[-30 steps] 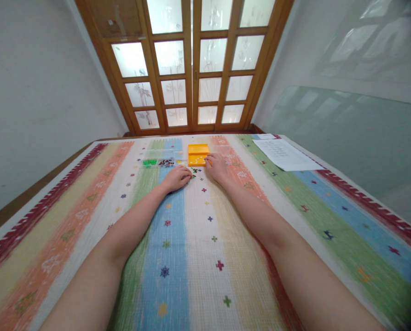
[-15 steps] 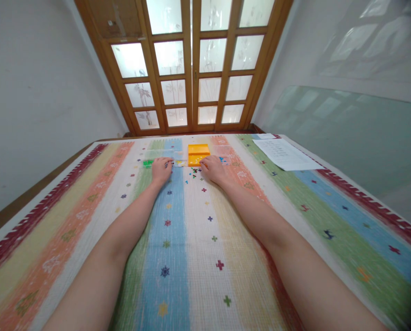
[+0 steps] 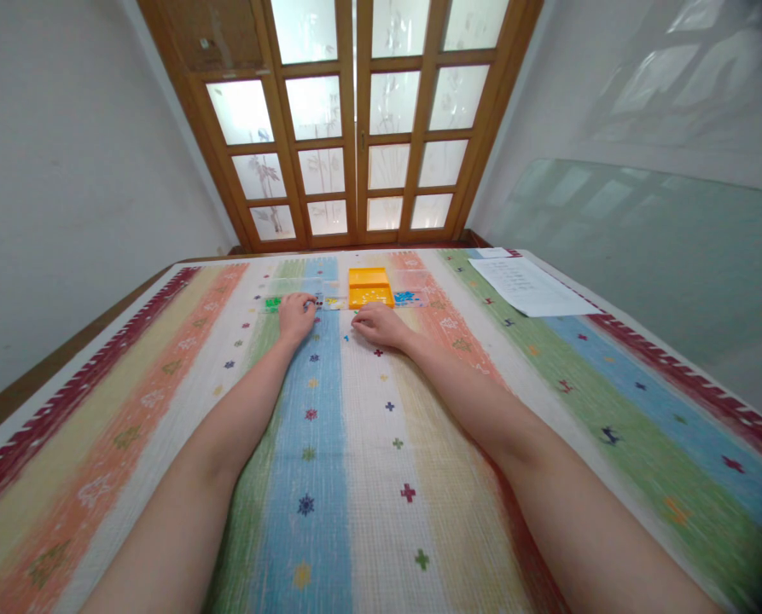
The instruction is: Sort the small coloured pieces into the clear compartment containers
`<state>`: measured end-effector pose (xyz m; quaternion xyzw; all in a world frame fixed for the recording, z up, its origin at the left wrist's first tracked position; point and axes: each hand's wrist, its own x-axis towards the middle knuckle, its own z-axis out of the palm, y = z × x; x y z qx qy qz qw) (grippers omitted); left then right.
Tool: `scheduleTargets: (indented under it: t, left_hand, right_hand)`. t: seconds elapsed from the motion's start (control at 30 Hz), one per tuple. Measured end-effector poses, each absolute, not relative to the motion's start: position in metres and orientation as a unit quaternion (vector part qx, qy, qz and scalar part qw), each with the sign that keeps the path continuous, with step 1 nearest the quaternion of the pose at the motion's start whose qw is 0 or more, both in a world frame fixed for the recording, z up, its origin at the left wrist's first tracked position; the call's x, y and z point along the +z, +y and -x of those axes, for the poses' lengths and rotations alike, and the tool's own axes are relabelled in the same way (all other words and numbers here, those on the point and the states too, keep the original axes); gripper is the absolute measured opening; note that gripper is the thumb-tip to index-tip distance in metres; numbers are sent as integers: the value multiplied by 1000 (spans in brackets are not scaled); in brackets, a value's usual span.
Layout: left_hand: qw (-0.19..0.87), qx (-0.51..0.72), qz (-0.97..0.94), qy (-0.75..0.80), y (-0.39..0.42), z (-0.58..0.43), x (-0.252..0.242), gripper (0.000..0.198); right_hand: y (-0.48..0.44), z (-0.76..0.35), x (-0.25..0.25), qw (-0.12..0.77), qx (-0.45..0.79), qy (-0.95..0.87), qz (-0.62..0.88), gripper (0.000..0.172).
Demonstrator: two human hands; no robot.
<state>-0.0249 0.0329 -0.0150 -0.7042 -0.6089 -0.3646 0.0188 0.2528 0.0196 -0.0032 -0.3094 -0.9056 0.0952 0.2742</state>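
Note:
My left hand (image 3: 297,316) rests with curled fingers by clear shallow trays, beside small dark pieces (image 3: 320,301); what its fingertips hold, if anything, is too small to make out. Green pieces (image 3: 272,304) lie left of it and yellow ones (image 3: 334,303) to its right. My right hand (image 3: 381,325) is low over the cloth, fingers pinched together, just in front of an open orange box (image 3: 369,278). It covers most of a small loose pile of mixed pieces, and its fingertips' contents are hidden. Small white pieces lie in the box. Blue pieces (image 3: 407,298) fill a clear tray on the right.
A striped, patterned cloth (image 3: 310,546) covers the table. Printed paper sheets (image 3: 527,287) lie at the right far side. Wood-framed glass doors (image 3: 361,136) stand beyond the table, and a glass panel (image 3: 649,247) leans against the right wall.
My right hand has moved from the orange box's right front corner towards me and left, onto the loose pieces, uncovering the blue pieces. The left hand has shifted slightly left.

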Motion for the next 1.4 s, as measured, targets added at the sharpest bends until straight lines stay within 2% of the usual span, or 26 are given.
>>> scheduleTargets:
  t: [0.17, 0.33, 0.8, 0.93, 1.17, 1.4]
  left_hand:
    - [15, -366, 707, -604, 35, 26, -17, 25]
    - [15, -369, 711, -599, 37, 27, -22, 26]
    - [-5, -363, 724, -586, 35, 23, -21, 27]
    - [9, -367, 733, -573, 33, 21, -19, 26]
    - [-2, -347, 763, -545, 25, 11, -11, 27]
    - [-17, -311, 837, -450, 11, -9, -5, 25]
  right_hand:
    - [11, -239, -3, 252, 142, -930, 228, 27]
    - [9, -240, 1, 231, 182, -928, 230, 29]
    - [16, -245, -2, 263, 112, -920, 269, 34]
    - [24, -253, -3, 299, 77, -895, 323, 35]
    - [52, -294, -2, 407, -5, -754, 515, 45]
    - [67, -321, -6, 437, -27, -672, 597, 44]
